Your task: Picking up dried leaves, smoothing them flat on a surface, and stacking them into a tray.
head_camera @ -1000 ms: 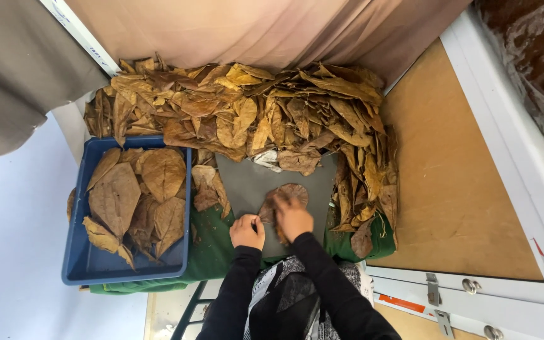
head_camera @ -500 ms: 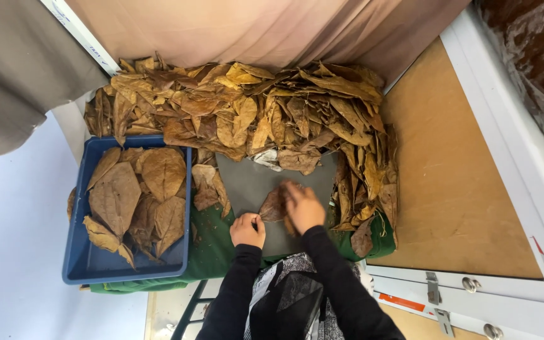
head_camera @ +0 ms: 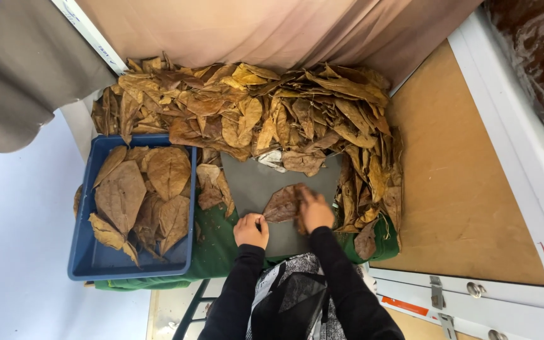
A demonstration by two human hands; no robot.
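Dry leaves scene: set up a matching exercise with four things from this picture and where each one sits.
Things:
1. blue tray
2. grey mat
3. big leaf pile
4. single brown leaf

Places:
A. along the back, by the beige cloth
B. at the left, holding flat leaves
C. on the grey mat, under the right hand
D. on the green cloth, between tray and side leaves

Pairs: 1-B, 2-D, 3-A, 4-C

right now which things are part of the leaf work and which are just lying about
In use: left hand, right hand, flat brown dried leaf under them, grey mat, heap of dried leaves, blue plastic tray of leaves.

Lying about: beige cloth, plywood board, crumpled white scrap.
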